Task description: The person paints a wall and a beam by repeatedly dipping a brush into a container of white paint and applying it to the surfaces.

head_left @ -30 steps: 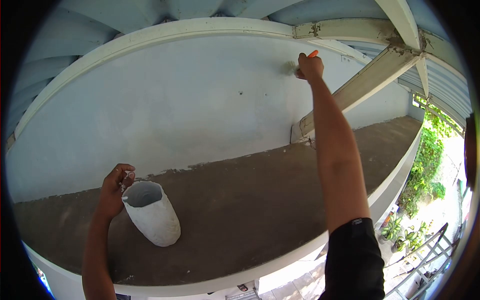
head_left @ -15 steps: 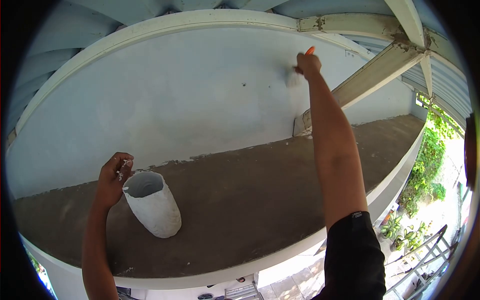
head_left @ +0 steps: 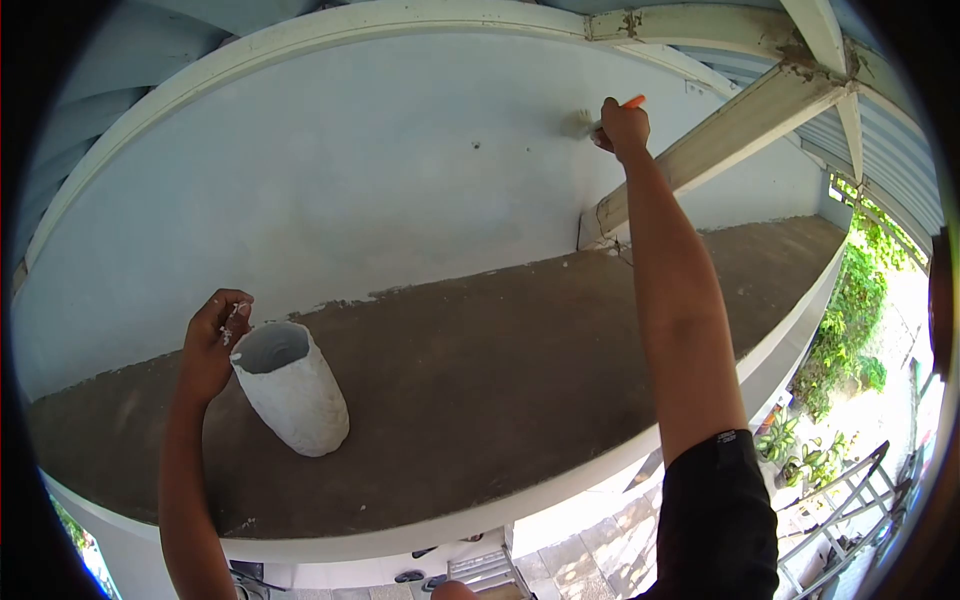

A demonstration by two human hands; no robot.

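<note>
My right hand [head_left: 625, 125] grips a paintbrush [head_left: 638, 101] by its orange handle, high on the pale wall [head_left: 330, 170]. The pale bristles are against or very near the wall, beside a greyer patch. Paint specks mark my left hand [head_left: 222, 322], whose fingers are curled at the rim of a white-coated container [head_left: 300, 400]. Whether those fingers grip the rim is hard to tell. The container stands tilted on the brown ledge [head_left: 480, 370], and its grey inside shows.
A cream beam [head_left: 730, 130] juts from the wall right of my right hand, under a metal roof. Beyond the ledge's front edge, a tiled floor [head_left: 590, 560] lies far below, with plants [head_left: 800, 450] and a metal ladder [head_left: 840, 510] at the lower right.
The brush has turned, with its bristles now showing left of my right hand. The view has shifted slightly, so the ledge and container appear a little higher and further left.
</note>
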